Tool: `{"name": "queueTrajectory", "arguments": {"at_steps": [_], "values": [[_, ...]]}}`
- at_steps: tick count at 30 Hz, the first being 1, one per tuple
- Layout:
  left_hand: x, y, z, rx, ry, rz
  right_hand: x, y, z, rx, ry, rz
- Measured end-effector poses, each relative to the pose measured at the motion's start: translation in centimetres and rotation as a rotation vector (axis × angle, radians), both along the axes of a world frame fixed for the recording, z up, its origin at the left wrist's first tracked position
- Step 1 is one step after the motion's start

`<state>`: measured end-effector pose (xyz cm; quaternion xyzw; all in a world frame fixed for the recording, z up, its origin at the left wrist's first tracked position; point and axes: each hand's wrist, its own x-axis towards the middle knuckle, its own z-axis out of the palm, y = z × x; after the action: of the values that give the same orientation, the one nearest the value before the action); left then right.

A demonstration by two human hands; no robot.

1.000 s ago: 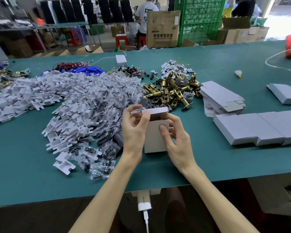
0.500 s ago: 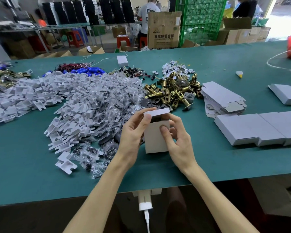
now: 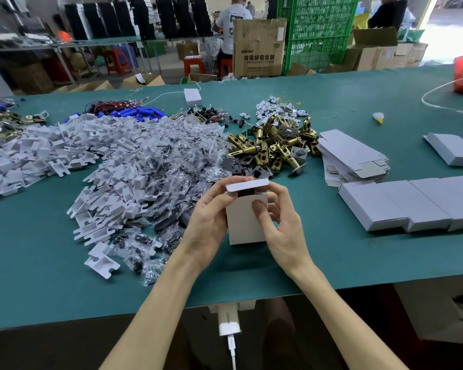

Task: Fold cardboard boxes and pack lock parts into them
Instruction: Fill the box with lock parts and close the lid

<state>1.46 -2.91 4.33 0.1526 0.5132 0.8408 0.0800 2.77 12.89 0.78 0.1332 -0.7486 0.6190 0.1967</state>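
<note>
A small white cardboard box stands upright on the green table, its top flap bent over the dark opening. My left hand grips the box's left side, with its fingertips on the flap. My right hand holds the right side, thumb pressed on the front face. Behind the box lie brass latch parts, clear bags of small dark parts and white plastic pieces. What the box holds is hidden.
Flat unfolded boxes are stacked to the right, with a row of folded boxes in front of them. Blue parts and wires lie at the back. A white charger hangs at the near table edge. People work beyond the table.
The top flap has come down over the box opening under my left fingers. Both hands stayed on the box in the same spot.
</note>
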Motion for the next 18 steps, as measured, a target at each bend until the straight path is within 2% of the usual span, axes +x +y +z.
{"name": "queueTrajectory", "arguments": {"at_steps": [10,18], "values": [[-0.11,0.31,-0.06,-0.127,0.026,0.102,0.03,-0.02,-0.26,-0.005,0.038,-0.048],[0.19,0.08,-0.28,-0.131,0.055,0.093,0.37,-0.1,0.5,-0.018,0.075,0.004]]}}
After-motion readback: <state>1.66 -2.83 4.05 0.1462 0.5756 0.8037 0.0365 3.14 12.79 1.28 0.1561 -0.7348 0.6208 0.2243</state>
